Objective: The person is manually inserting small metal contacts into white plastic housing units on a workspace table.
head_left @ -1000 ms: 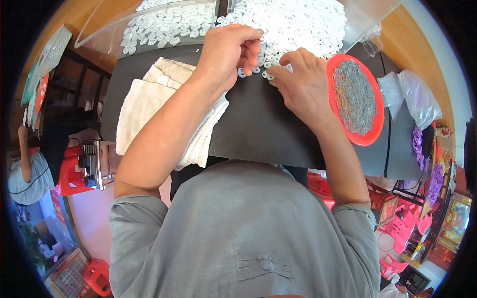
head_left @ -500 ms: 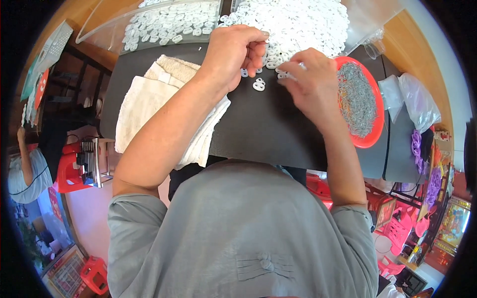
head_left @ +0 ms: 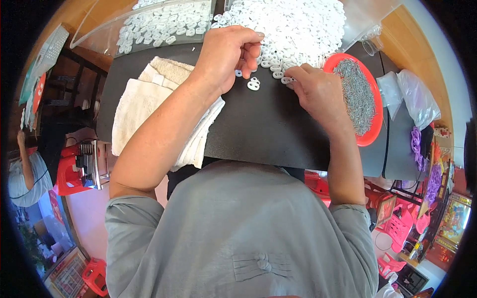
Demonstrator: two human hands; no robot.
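Observation:
My left hand [head_left: 230,57] is curled above the table, at the near edge of a heap of small white plastic pieces with holes [head_left: 293,30]. Its thumb and forefinger come together in a pinch; whatever sits between them is too small to name. My right hand [head_left: 318,94] reaches to the heap's lower edge. There its thumb and fingertips close on a white plastic piece [head_left: 286,80]. Between my hands a loose three-holed white piece [head_left: 253,85] lies on the dark table [head_left: 263,129].
A red oval tray [head_left: 378,111] full of small grey metal parts stands right of my right hand. Folded cream cloths [head_left: 134,114] lie beneath my left forearm. Clear bins [head_left: 164,25] hold more white pieces. Plastic bags [head_left: 420,99] rest at the right; another person [head_left: 32,176] is far left.
My right hand has lowered slightly and its fingers have closed at the heap's edge. The left hand keeps its pinch. The whole view has shifted a little.

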